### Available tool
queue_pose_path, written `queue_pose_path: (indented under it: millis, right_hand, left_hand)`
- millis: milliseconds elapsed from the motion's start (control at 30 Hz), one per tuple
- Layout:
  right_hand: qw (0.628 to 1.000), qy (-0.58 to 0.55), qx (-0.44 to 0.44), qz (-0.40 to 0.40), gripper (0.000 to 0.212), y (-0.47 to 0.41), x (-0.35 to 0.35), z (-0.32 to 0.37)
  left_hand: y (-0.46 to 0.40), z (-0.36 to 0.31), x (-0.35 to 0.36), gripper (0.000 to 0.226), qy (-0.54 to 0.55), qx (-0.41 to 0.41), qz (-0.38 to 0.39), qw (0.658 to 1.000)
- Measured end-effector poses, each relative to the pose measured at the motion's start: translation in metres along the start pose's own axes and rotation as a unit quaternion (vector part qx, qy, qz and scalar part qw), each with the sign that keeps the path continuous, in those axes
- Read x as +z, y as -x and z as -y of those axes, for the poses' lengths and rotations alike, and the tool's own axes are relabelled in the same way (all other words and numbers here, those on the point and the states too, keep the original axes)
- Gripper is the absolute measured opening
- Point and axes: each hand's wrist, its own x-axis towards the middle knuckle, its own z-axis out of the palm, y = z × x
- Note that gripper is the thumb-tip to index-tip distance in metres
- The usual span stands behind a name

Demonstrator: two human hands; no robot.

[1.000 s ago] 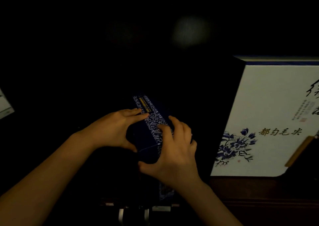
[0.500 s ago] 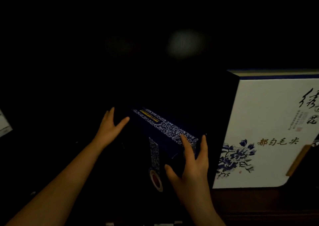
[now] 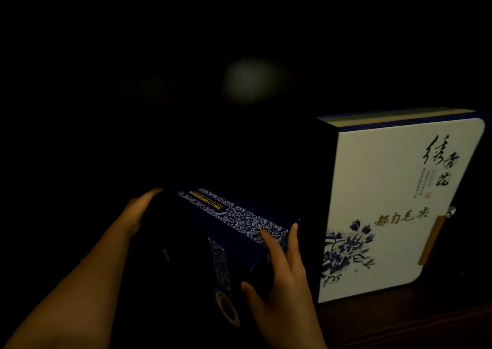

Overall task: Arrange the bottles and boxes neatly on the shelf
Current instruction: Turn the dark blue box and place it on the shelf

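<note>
- On the dark wooden shelf, a narrow navy box with a blue-and-white scroll band sits held between 2 hands; its long patterned top runs from far left to near right, and a round seal shows low on its near face
- right hand grasps the box's near right corner; fingertips press on the patterned top, thumb hooks the near face below
- left hand lies flat against the box's far left side, fingers extended; whether it grips is hidden by the dark, so I cannot tell
- just right of the navy box stands a large white box, upright, with blue flowers and calligraphy; the 2 look very close or touching
- compared with 0.5 s ago, the grip and the box's angle are nearly unchanged; the left hand now sits closer against the box, and more of the white box's right edge is in view
</note>
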Motion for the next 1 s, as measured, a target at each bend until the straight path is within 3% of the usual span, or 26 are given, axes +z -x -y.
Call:
queue_pose_path:
  millis: [100,167,567,1000]
  right_hand:
    - [1.000,-0.013,0.007,0.017,0.087,-0.004,-0.007,-0.003]
    - [0.999,-0.029,0.017,0.017,0.086,-0.009,-0.014,-0.006]
    - [0.999,0.019,0.050,-0.005,0.078,-0.026,-0.028,-0.012]
    - [0.996,0.020,0.057,-0.071,0.067,-0.043,-0.031,-0.021]
  left_hand:
    - [0.013,0.008,-0.001,0.075,0.023,0.017,-0.055,0.998]
    - [0.025,0.010,-0.006,0.085,0.015,0.034,-0.086,0.996]
    - [0.088,0.018,-0.025,0.060,-0.006,0.080,-0.208,0.975]
    - [0.179,0.027,-0.030,0.069,-0.053,0.116,-0.326,0.937]
